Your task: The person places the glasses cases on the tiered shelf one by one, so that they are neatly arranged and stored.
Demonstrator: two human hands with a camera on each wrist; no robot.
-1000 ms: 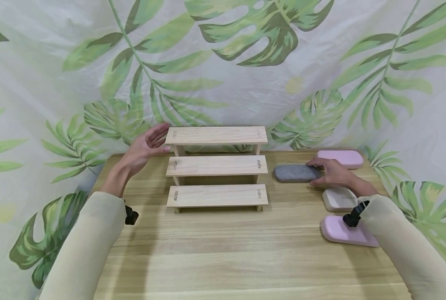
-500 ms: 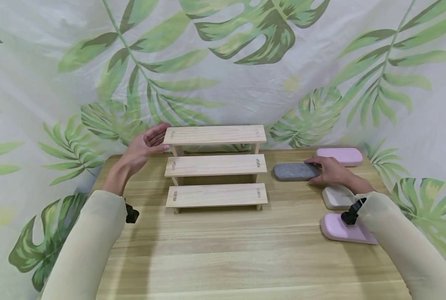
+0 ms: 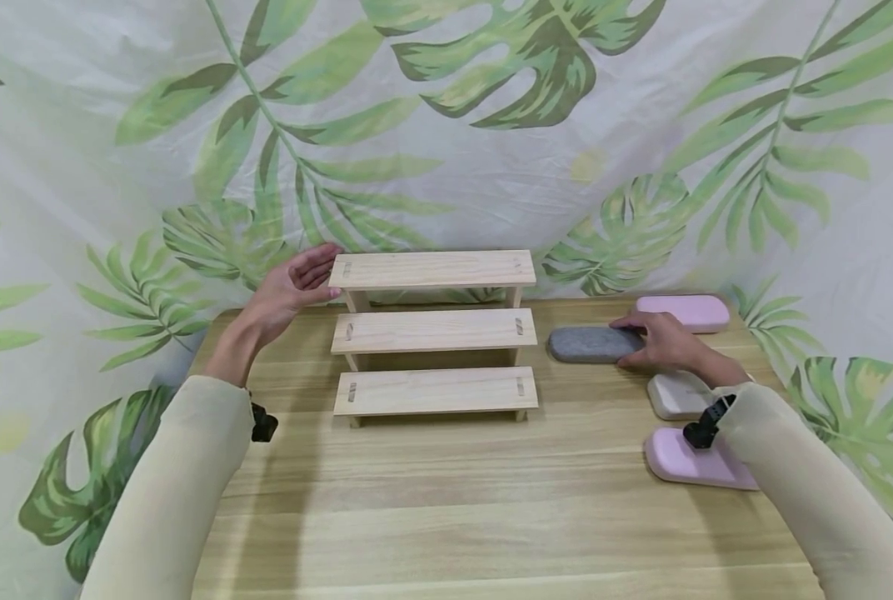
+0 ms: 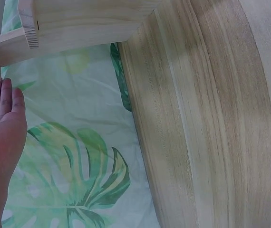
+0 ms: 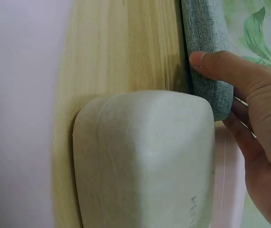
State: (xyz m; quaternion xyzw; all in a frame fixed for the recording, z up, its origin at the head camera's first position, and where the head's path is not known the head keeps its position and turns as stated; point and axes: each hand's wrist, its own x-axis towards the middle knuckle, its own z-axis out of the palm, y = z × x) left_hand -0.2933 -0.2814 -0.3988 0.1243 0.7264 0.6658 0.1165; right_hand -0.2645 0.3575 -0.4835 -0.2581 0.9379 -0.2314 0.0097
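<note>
A three-tier wooden display stand [image 3: 433, 332] stands at the back of the table. At the left end of its top shelf is my left hand [image 3: 285, 292], thumb and fingertips right by the edge. In the left wrist view the fingers of that left hand [image 4: 3, 118] are extended, palm showing. My right hand [image 3: 667, 343] pinches the right end of a grey fabric glasses case [image 3: 591, 344], which lies right of the stand. The right wrist view shows the thumb on one long side of the grey case [image 5: 207, 28]; the other fingers are partly hidden behind it.
A pink glasses case [image 3: 686, 312] lies behind my right hand. A cream case [image 3: 671, 396] and another pink case [image 3: 675, 458] lie below the right forearm, partly covered by it. Leaf-patterned cloth [image 3: 491, 183] hangs behind the wooden table [image 3: 446, 517].
</note>
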